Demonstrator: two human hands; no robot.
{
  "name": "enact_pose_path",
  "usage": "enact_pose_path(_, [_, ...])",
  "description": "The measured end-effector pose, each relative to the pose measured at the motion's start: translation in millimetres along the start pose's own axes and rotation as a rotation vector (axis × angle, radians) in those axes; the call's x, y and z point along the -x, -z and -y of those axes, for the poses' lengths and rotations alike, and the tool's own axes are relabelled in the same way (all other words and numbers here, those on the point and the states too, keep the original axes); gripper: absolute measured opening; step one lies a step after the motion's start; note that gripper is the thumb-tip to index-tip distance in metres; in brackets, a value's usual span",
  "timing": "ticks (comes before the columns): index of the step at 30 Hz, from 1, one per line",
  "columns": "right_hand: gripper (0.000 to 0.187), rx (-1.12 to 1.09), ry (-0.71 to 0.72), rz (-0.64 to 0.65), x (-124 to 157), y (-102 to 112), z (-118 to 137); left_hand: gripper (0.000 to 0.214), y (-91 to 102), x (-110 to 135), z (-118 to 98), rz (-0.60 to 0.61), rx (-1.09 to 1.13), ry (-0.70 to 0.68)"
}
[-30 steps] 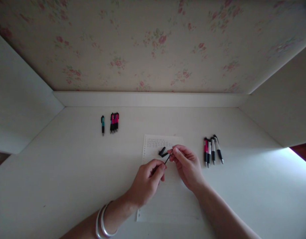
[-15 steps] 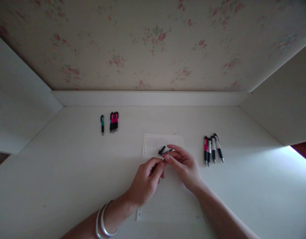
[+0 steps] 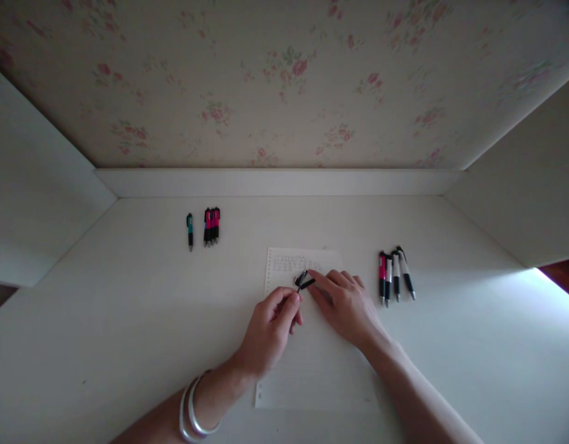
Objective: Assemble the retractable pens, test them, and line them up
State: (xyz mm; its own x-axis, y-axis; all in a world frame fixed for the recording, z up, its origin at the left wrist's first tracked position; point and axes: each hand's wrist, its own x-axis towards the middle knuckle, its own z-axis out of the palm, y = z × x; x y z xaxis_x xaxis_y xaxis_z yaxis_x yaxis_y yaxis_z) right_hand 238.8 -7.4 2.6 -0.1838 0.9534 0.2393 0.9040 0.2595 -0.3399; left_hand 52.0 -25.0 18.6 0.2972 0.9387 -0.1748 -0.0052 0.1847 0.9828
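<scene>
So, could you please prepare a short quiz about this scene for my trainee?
1. Which grip pinches the near end of the thin dark rod?
2. True or false: the slim teal-and-black pen lies off the white, hole-edged paper sheet.
3. How many white-and-black pens lie beside the pink-and-black pen at right: two, three or four?

Key: 1. left grip; 2. true; 3. three.

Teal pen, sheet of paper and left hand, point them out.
Teal pen point(image 3: 190, 231): head view, middle of its barrel.
Sheet of paper point(image 3: 316, 376): head view, its lower part.
Left hand point(image 3: 268, 333): head view, back of the hand.
</scene>
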Motion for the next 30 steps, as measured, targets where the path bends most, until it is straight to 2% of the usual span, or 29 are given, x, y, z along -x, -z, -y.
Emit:
enact_pose_path(2, [0.026,0.052,0.042,0.042,1,0,0,0.031,0.1,0,0,0.004,-0.013,-0.003])
enact_pose_path(4, [0.025,0.006,0.058,0.053,3,-1,-1,0.03,0.4,1,1,0.002,-0.021,-0.011])
enact_pose_path(7, [0.026,-0.16,-0.039,-0.013,4,-2,-2,0.03,1.0,0,2,0.002,-0.021,-0.017])
enact_pose_path(9, [0.025,-0.346,-0.194,-0.073,4,-2,0,0.03,1.5,0,2,0.007,-0.022,-0.018])
enact_pose_path(12, [0.027,-0.774,-0.402,-0.124,1,-1,4,0.03,2.4,0,2,0.033,-0.064,-0.014])
enact_pose_path(15, [0.027,-1.197,-0.494,-0.203,-3,1,8,0.031,3.0,1,1,0.077,-0.158,-0.01])
enact_pose_path(18, [0.023,-1.437,-0.529,-0.286,-5,3,10,0.031,2.6,3,1,0.093,-0.235,-0.021])
enact_pose_path(21, [0.022,-1.517,-0.522,-0.306,-4,7,12,0.029,1.9,3,1,0.098,-0.267,-0.034])
enact_pose_path(25, [0.028,-1.546,-0.501,-0.297,-2,9,13,0.028,1.6,2,1,0.104,-0.285,-0.04])
enact_pose_path(30, [0.038,-1.542,-0.533,-0.346,-3,9,14,0.029,1.9,2,1,0.097,-0.292,-0.036])
